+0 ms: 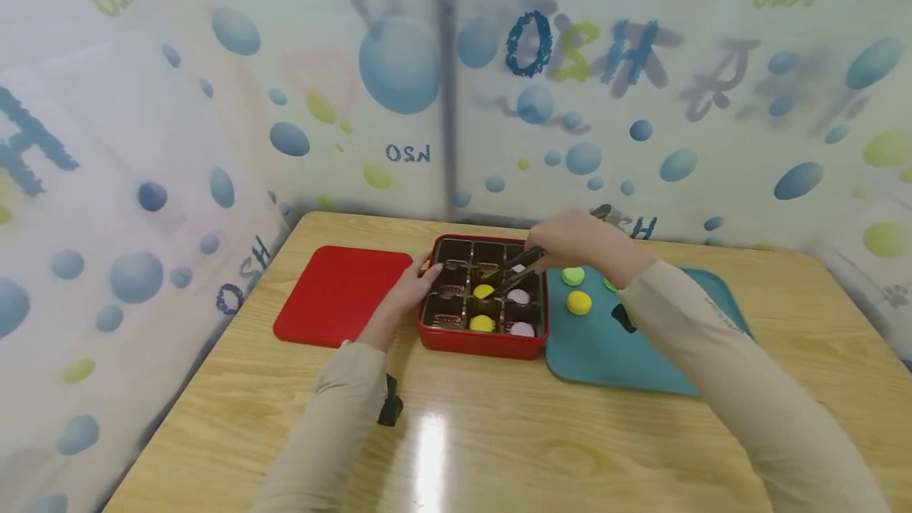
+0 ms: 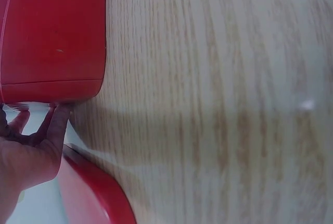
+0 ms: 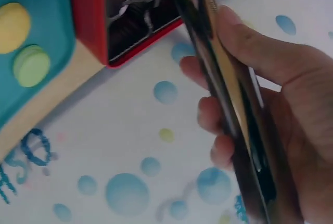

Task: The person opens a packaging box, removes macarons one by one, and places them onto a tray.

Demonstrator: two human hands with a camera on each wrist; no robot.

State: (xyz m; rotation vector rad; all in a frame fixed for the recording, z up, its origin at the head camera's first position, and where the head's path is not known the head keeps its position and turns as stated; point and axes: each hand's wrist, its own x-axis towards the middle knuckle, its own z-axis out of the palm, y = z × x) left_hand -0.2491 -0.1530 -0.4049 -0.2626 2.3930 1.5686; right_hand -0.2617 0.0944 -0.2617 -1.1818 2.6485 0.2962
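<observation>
Head view: a domed yellow macaron (image 1: 484,292) sits in the red box's (image 1: 484,345) middle compartment, at the tips of tongs (image 3: 245,174); whether pinched, I cannot tell. The left hand (image 1: 412,287) touches the box's left wall; farther, the right hand (image 1: 580,240) grips the tongs. Beyond runs a narrow table (image 1: 370,226) strip.

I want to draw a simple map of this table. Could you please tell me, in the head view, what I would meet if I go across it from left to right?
Red lid → left hand → red box → blue tray.
</observation>
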